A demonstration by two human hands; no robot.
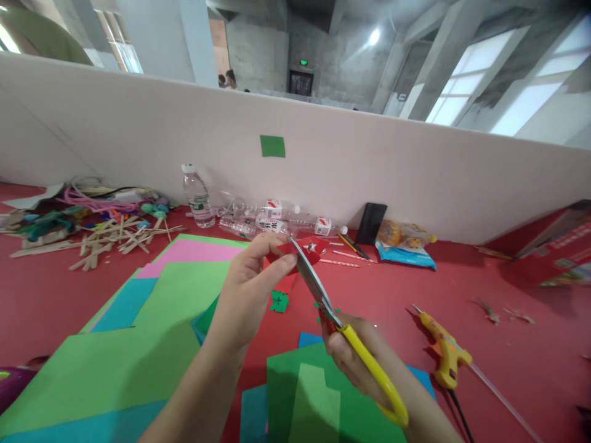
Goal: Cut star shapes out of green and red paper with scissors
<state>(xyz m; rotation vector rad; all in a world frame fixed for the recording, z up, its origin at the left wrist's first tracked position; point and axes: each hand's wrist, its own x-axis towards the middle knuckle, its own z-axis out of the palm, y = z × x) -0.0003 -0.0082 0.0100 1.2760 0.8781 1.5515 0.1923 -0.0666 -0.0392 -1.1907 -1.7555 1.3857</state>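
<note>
My left hand (pixel 249 286) pinches a small red cut-out piece (pixel 310 249) between thumb and fingers, above the middle of the table. Closed round the yellow handle of a pair of scissors (pixel 318 292) is my right hand (pixel 357 354). The metal blades point up and left, their tips at the red piece close to my left thumb. Whether the blades touch the piece I cannot tell. Below it lies a small green cut-out (pixel 279 301). Sheets of light green (pixel 175 307) and dark green (pixel 364 400) craft material lie under and beside my forearms.
A yellow glue gun (pixel 443 347) with a cord lies at the right. Plastic bottles (pixel 198 200), a black phone-like slab (pixel 370 223) and a blue packet (pixel 409 255) line the white partition (pixel 138 132). Wooden sticks (pixel 111 240) are heaped at the left. A red box (pixel 554 246) stands far right.
</note>
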